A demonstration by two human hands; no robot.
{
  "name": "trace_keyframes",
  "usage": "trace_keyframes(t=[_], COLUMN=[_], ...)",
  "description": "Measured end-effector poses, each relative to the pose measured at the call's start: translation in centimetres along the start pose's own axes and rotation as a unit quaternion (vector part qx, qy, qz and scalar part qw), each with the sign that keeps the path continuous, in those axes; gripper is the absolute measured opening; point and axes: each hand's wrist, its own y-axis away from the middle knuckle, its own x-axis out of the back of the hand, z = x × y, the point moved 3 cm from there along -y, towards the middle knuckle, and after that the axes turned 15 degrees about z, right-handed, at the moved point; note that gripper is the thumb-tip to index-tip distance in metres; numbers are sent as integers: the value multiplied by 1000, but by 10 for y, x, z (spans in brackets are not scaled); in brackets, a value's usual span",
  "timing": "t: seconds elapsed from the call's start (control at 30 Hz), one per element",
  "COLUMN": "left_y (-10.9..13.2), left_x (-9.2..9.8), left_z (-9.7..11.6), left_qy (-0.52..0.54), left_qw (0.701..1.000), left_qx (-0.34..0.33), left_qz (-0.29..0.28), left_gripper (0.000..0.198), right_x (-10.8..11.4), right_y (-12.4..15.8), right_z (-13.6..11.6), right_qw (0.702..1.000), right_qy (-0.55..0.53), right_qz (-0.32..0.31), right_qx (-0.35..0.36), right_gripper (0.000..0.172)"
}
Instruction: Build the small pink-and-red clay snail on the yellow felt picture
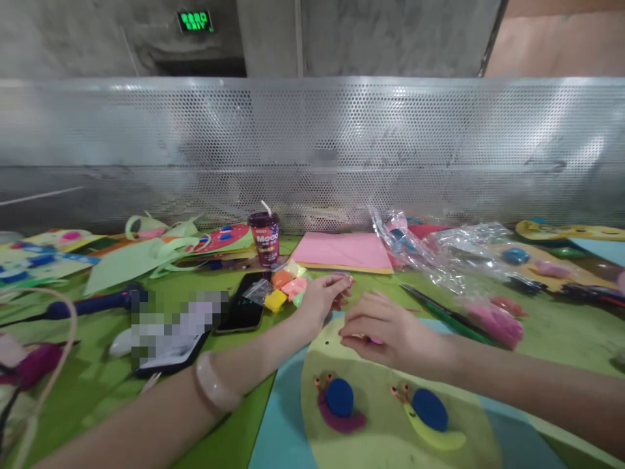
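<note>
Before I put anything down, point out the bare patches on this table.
The green tabletop looks bare right of the pink packet, beyond the right forearm, and between the left forearm and the blue paper. It is crowded along the perforated panel and around the phone.

In the upper left of the frame, you can read "EXIT" in glowing green capitals on the dark rectangular wall sign (195,21); the row of characters above that word is too blurred for you to make out. Near the centre, left of the middle, the dark purple drink cup with a white straw (266,242) shows you "Mec" and a rounded last letter in white, its smaller print illegible. Below it, the black rectangular phone (243,318) shows you faint greenish digits, too blurred to read.
</note>
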Motion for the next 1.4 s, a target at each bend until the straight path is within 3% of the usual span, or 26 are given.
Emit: trace_keyframes(t=[0.2, 0.4, 0.6, 0.8, 1.1, 1.4], left_y=[-5, -4, -1, 3, 4, -4], left_x=[0, 0, -1, 0, -2, 3], left_z=[-8, -5, -3, -2, 1, -9], left_qy=[17, 11, -1, -19, -51, -81], left_qw=[1000, 1000, 1000, 1000, 999, 996], left_qx=[-1, -12, -16, -10, -13, -24], left_qz=[-11, -14, -1, 7, 9, 13], left_gripper=[32, 27, 22, 24, 23, 22], right_x=[-22, -27, -28, -28, -33, -24], right_y=[0, 3, 7, 17, 22, 20], right_z=[1, 13, 11, -3, -10, -18], right_qw=[996, 991, 986, 979, 959, 946], right_qy=[11, 73, 86, 112, 133, 88], right_qz=[-58, -97, -133, -172, -244, -301], right_qx=[63, 58, 47, -4, -56, -86], right_gripper=[17, 32, 27, 10, 10, 35])
